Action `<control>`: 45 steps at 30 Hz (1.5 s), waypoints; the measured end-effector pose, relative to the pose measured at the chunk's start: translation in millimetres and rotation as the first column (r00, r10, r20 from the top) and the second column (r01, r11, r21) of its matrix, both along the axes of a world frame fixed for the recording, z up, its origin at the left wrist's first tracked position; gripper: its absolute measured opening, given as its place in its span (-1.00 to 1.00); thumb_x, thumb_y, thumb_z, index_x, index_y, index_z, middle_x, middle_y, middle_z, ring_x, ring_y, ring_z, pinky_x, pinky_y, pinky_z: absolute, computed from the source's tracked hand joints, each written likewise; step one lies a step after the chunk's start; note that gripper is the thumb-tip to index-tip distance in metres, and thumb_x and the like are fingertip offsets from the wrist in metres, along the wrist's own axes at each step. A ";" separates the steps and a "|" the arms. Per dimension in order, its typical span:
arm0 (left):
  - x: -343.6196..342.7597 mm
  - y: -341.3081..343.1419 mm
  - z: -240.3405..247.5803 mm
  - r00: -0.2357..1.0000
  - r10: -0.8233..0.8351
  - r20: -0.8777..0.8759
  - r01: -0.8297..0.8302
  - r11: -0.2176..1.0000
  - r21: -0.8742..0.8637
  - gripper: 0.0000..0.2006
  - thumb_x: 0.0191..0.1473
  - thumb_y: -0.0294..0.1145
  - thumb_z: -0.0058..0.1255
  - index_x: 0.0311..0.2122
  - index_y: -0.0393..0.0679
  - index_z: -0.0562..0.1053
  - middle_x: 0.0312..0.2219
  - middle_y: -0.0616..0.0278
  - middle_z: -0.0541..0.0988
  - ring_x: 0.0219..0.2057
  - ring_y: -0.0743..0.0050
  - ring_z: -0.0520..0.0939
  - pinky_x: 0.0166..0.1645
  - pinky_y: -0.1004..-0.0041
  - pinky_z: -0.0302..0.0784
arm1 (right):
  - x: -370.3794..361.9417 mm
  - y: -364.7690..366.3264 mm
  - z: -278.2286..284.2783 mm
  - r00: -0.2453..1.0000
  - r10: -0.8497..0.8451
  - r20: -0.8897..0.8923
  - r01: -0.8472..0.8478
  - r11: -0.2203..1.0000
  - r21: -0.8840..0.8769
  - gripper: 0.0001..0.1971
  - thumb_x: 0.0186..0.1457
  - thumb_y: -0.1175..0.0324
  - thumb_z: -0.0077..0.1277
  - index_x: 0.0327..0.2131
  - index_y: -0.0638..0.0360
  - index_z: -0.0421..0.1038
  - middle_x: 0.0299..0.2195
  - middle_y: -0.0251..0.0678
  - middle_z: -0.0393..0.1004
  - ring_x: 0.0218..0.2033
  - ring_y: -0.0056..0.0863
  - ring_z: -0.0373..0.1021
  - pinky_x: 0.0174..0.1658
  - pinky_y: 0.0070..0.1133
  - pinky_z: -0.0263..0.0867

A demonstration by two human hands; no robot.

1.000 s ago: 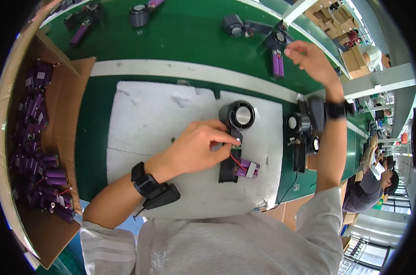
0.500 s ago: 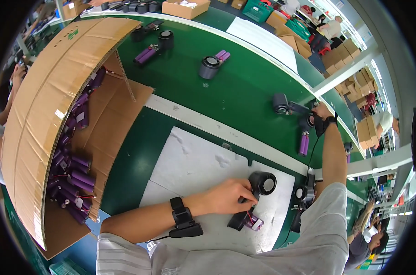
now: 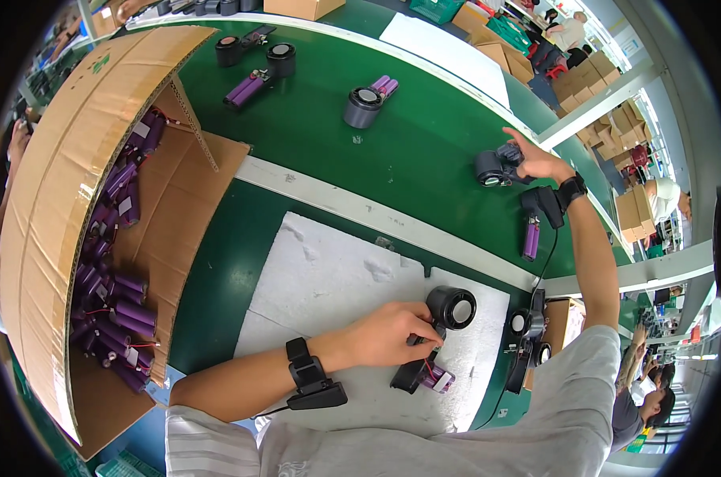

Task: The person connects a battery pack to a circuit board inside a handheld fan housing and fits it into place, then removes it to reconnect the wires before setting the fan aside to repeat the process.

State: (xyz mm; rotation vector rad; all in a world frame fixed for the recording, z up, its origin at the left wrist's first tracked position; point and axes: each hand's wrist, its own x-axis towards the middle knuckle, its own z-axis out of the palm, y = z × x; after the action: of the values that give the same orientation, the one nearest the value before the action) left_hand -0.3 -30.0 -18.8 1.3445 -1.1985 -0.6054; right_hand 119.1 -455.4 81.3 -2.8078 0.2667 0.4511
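Note:
On the white foam sheet, my left hand (image 3: 394, 334) is closed in a pinch at the dark handle of a black blower-like unit (image 3: 451, 308) with a round, ringed head. A purple battery pack (image 3: 438, 379) with a red wire lies at the handle's lower end. What my left fingertips grip is partly hidden. My right arm stretches out over the green surface to the far right. There my right hand (image 3: 540, 161) is spread, its index finger extended, beside another black round-headed unit (image 3: 492, 169); whether it touches that unit is unclear. Near my right wrist lies another purple battery pack (image 3: 531, 238).
A large cardboard box (image 3: 82, 159) full of purple battery packs (image 3: 110, 310) stands open at the left. Several more black units (image 3: 362, 108) lie on the far green surface (image 3: 424, 167). Black units (image 3: 527, 326) also sit right of the foam sheet (image 3: 329, 270).
My right hand has moved farther away and slightly left, its fingers now spread beside the far right unit, whose handle lies differently. The left hand stays at its unit. The whole view has shifted slightly.

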 end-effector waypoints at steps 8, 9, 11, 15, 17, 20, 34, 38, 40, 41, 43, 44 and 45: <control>-0.8 0.7 2.1 1.000 -0.021 -0.002 0.021 1.000 -0.017 -0.83 -0.03 -0.49 0.13 -0.27 -0.11 0.62 -0.41 0.18 0.50 -0.51 0.37 0.55 -0.42 0.44 0.47 | -6.7 -16.0 -22.5 0.968 0.139 0.207 -0.098 0.975 -0.198 0.04 -0.50 0.57 0.31 0.21 0.04 0.07 0.01 0.02 0.36 0.02 -0.02 0.32 0.04 -0.31 0.26; -1.3 1.5 1.7 1.000 -0.023 -0.001 0.023 1.000 -0.015 -0.83 -0.03 -0.49 0.13 -0.27 -0.11 0.62 -0.42 0.18 0.50 -0.51 0.37 0.55 -0.42 0.43 0.47 | -7.8 -10.5 -21.0 0.973 0.147 0.179 -0.105 0.968 -0.227 -0.01 -0.50 0.55 0.32 0.18 0.07 0.12 -0.01 0.01 0.39 0.01 -0.03 0.33 0.03 -0.32 0.27; -1.2 1.7 1.4 1.000 -0.017 0.000 0.017 1.000 -0.015 -0.83 -0.03 -0.49 0.13 -0.27 -0.10 0.62 -0.43 0.18 0.50 -0.51 0.37 0.55 -0.42 0.43 0.46 | -7.3 -1.3 -16.0 0.976 0.157 0.151 -0.114 0.959 -0.259 -0.05 -0.49 0.53 0.32 0.15 0.10 0.18 -0.04 -0.01 0.42 0.00 -0.03 0.34 0.02 -0.32 0.28; 0.1 1.3 0.0 1.000 -0.027 0.000 0.027 1.000 -0.015 -0.83 -0.03 -0.49 0.13 -0.27 -0.10 0.62 -0.44 0.18 0.50 -0.51 0.37 0.55 -0.42 0.42 0.46 | -13.0 18.1 -2.4 0.999 -0.034 -0.021 0.029 0.982 -0.188 -0.27 -0.42 0.46 0.32 0.00 0.21 0.35 -0.12 -0.08 0.47 -0.05 -0.15 0.39 0.01 -0.40 0.30; 1.7 -0.1 -0.9 1.000 -0.029 0.004 0.030 0.999 -0.016 -0.83 -0.03 -0.49 0.13 -0.27 -0.10 0.62 -0.45 0.18 0.50 -0.51 0.37 0.55 -0.42 0.42 0.46 | -22.8 36.0 -1.2 0.998 0.020 0.064 -0.008 0.983 -0.181 -0.40 -0.36 0.40 0.30 -0.10 0.26 0.41 -0.19 -0.08 0.51 -0.14 -0.17 0.43 -0.07 -0.40 0.33; 3.9 -1.6 2.0 1.000 -0.030 0.007 0.030 0.999 -0.018 -0.83 -0.03 -0.48 0.13 -0.27 -0.11 0.62 -0.45 0.18 0.50 -0.51 0.37 0.55 -0.42 0.43 0.46 | -36.0 67.3 10.6 0.994 0.053 0.097 -0.041 0.992 -0.121 -0.47 -0.33 0.35 0.28 -0.17 0.31 0.45 -0.26 -0.07 0.53 -0.21 -0.17 0.46 -0.12 -0.41 0.35; -1.1 1.8 2.4 1.000 -0.015 -0.011 0.015 1.000 0.016 -0.86 -0.03 -0.50 0.14 -0.31 -0.13 0.62 -0.40 0.19 0.55 -0.49 0.40 0.58 -0.38 0.48 0.49 | -164.1 150.0 59.9 0.955 -0.221 -0.198 0.183 0.964 -0.194 -0.54 -0.17 0.12 0.20 -0.34 0.38 0.44 -0.44 0.06 0.48 -0.38 -0.08 0.44 -0.28 -0.36 0.30; -2.4 2.6 5.6 1.000 -0.010 -0.013 0.011 0.999 0.048 -0.86 -0.03 -0.51 0.14 -0.30 -0.13 0.62 -0.39 0.20 0.55 -0.49 0.41 0.58 -0.37 0.49 0.50 | -220.5 164.0 38.3 0.925 -0.348 -0.155 0.294 0.911 -0.288 -0.48 -0.13 0.03 0.19 -0.30 0.37 0.44 -0.45 0.04 0.48 -0.38 -0.08 0.43 -0.28 -0.37 0.31; 0.3 0.3 8.8 1.000 -0.017 0.026 0.016 0.997 0.070 -0.83 -0.05 -0.53 0.13 -0.29 -0.13 0.61 -0.37 0.19 0.54 -0.46 0.40 0.58 -0.36 0.49 0.51 | -237.1 161.8 21.9 0.950 -0.302 -0.077 0.257 0.899 -0.353 -0.47 -0.12 0.02 0.18 -0.26 0.35 0.43 -0.43 0.03 0.48 -0.38 -0.09 0.43 -0.28 -0.37 0.31; -0.1 2.4 9.7 0.999 -0.032 0.041 0.029 0.996 0.085 -0.82 -0.05 -0.54 0.12 -0.28 -0.13 0.61 -0.36 0.18 0.54 -0.45 0.39 0.58 -0.35 0.49 0.51 | -247.7 166.8 13.6 0.969 -0.247 -0.001 0.223 0.878 -0.423 -0.45 -0.10 0.00 0.18 -0.22 0.34 0.43 -0.42 0.02 0.48 -0.38 -0.10 0.43 -0.27 -0.38 0.31; -0.9 8.7 11.4 0.997 -0.068 0.019 0.066 0.991 0.113 -0.80 -0.06 -0.56 0.11 -0.27 -0.13 0.61 -0.34 0.17 0.53 -0.43 0.37 0.58 -0.33 0.49 0.51 | -265.9 185.5 10.7 0.977 -0.206 0.055 0.207 0.851 -0.482 -0.44 -0.09 -0.01 0.17 -0.19 0.33 0.43 -0.40 0.01 0.48 -0.38 -0.10 0.43 -0.27 -0.38 0.31; 1.3 10.0 11.0 0.998 -0.058 0.012 0.056 0.990 0.129 -0.78 -0.07 -0.57 0.10 -0.25 -0.13 0.61 -0.32 0.15 0.53 -0.41 0.36 0.58 -0.32 0.49 0.52 | -256.8 204.9 24.9 0.944 -0.322 0.078 0.326 0.861 -0.392 -0.43 -0.09 0.02 0.19 -0.13 0.32 0.41 -0.35 0.00 0.48 -0.36 -0.13 0.42 -0.27 -0.41 0.32; 3.1 11.2 10.1 0.999 -0.046 0.006 0.045 0.988 0.147 -0.76 -0.08 -0.59 0.09 -0.24 -0.13 0.61 -0.30 0.14 0.52 -0.38 0.34 0.58 -0.31 0.49 0.52 | -252.5 216.7 33.0 0.897 -0.435 0.085 0.439 0.848 -0.297 -0.41 -0.09 0.05 0.20 -0.08 0.31 0.40 -0.30 0.00 0.47 -0.35 -0.16 0.42 -0.26 -0.44 0.32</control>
State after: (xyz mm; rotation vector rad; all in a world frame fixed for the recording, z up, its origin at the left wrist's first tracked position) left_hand 2.7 -18.8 -8.7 1.4475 -1.2137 -0.7327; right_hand -133.5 -238.7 114.4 -2.9070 1.0336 0.2986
